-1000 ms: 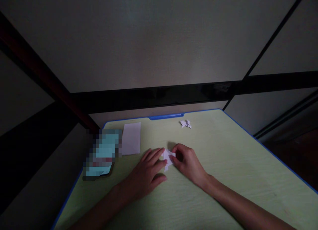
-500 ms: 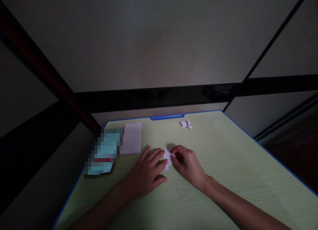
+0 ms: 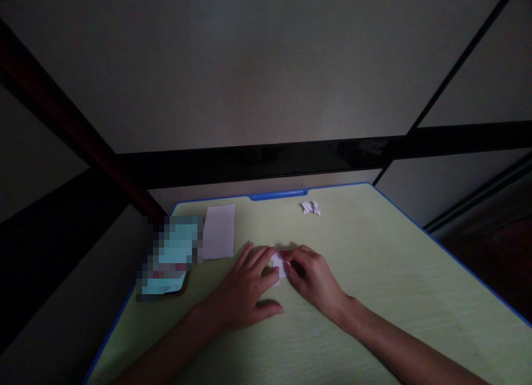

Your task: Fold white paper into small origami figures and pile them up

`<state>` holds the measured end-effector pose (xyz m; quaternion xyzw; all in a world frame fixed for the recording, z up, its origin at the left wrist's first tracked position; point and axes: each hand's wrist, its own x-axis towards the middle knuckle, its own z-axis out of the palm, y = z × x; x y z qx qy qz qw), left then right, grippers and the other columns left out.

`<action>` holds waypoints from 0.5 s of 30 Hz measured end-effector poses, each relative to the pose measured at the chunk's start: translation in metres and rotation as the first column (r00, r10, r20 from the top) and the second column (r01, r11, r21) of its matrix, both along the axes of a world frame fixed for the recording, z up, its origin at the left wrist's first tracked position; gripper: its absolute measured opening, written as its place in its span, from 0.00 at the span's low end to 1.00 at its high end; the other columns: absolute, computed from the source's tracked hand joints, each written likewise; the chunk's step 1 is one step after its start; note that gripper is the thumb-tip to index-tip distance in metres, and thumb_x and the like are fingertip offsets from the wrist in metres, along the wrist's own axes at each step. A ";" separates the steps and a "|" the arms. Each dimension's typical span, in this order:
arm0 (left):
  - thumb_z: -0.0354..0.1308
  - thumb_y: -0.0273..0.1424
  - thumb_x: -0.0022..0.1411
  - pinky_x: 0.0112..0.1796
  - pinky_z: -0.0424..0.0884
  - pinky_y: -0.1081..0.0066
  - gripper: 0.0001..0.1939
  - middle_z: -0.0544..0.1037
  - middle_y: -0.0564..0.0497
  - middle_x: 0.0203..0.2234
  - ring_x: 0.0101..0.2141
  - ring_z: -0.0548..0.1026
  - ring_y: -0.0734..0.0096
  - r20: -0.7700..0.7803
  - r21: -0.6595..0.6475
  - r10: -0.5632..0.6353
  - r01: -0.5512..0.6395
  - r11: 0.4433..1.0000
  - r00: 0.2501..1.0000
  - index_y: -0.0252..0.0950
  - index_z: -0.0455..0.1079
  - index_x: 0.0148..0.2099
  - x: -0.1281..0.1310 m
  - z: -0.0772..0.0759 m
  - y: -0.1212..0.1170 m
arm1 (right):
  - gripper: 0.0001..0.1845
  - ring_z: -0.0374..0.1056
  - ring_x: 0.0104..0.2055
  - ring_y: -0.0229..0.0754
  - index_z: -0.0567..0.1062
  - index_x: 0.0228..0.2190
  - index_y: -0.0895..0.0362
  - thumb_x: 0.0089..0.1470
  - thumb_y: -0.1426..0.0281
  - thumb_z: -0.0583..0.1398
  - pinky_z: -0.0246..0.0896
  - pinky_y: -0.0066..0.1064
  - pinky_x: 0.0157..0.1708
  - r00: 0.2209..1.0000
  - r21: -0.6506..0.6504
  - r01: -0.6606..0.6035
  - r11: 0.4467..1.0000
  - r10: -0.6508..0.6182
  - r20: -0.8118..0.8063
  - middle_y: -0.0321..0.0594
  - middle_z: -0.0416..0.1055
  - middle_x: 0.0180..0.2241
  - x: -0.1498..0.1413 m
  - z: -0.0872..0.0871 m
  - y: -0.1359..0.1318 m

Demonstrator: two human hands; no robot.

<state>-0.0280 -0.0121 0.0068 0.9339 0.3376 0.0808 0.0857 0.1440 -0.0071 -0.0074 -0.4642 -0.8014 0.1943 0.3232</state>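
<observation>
A small folded piece of white paper (image 3: 281, 267) lies on the light wooden tabletop (image 3: 386, 263) between my two hands. My left hand (image 3: 249, 288) rests flat with its fingers spread, and its fingertips press the paper's left side. My right hand (image 3: 310, 271) pinches the paper's right edge between thumb and index finger. Parts of the paper are hidden beneath the fingers of both hands.
A white paper sheet or pad (image 3: 219, 231) lies at the back left, beside a phone (image 3: 177, 255) with a blurred screen. Farther back sits a small folded paper shape (image 3: 311, 208). The table has a blue rim (image 3: 278, 195), with a panelled wall (image 3: 257, 69) behind it.
My right fingers have moved slightly left, carrying the paper's right edge inward, so less of the paper shows. My left hand stays on it, its thumb a little farther out.
</observation>
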 end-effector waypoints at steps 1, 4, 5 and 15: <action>0.51 0.44 0.48 0.51 0.41 0.51 0.24 0.55 0.40 0.52 0.53 0.47 0.56 0.014 -0.008 0.007 -0.006 1.000 1.000 0.34 0.61 0.44 0.000 -0.001 0.000 | 0.08 0.61 0.28 0.38 0.69 0.29 0.58 0.47 0.78 0.51 0.57 0.28 0.27 1.000 0.010 -0.007 1.000 0.007 0.010 0.39 0.66 0.24 0.000 -0.001 0.000; 0.50 0.45 0.48 0.51 0.40 0.51 0.25 0.54 0.40 0.52 0.53 0.47 0.56 0.029 -0.023 0.017 -0.016 1.000 0.999 0.34 0.61 0.44 0.000 -0.003 0.000 | 0.08 0.61 0.29 0.39 0.69 0.29 0.58 0.48 0.78 0.51 0.58 0.28 0.28 0.999 0.024 -0.028 0.999 0.027 0.043 0.40 0.65 0.24 0.001 -0.002 0.000; 0.50 0.45 0.48 0.51 0.40 0.51 0.25 0.54 0.40 0.52 0.53 0.47 0.56 0.026 -0.022 0.017 -0.016 1.000 1.000 0.34 0.61 0.45 0.000 -0.003 0.000 | 0.08 0.61 0.29 0.39 0.69 0.29 0.58 0.48 0.78 0.51 0.58 0.28 0.28 0.998 0.029 -0.035 0.999 0.033 0.054 0.40 0.65 0.24 0.001 -0.003 0.000; 0.48 0.44 0.51 0.51 0.39 0.51 0.25 0.55 0.38 0.52 0.54 0.47 0.57 -0.088 0.030 0.005 -0.002 1.000 0.996 0.34 0.58 0.48 0.000 0.001 -0.003 | 0.08 0.61 0.33 0.42 0.68 0.33 0.61 0.49 0.77 0.51 0.60 0.31 0.34 0.966 0.112 -0.136 0.984 0.107 0.235 0.44 0.68 0.29 0.004 -0.001 -0.003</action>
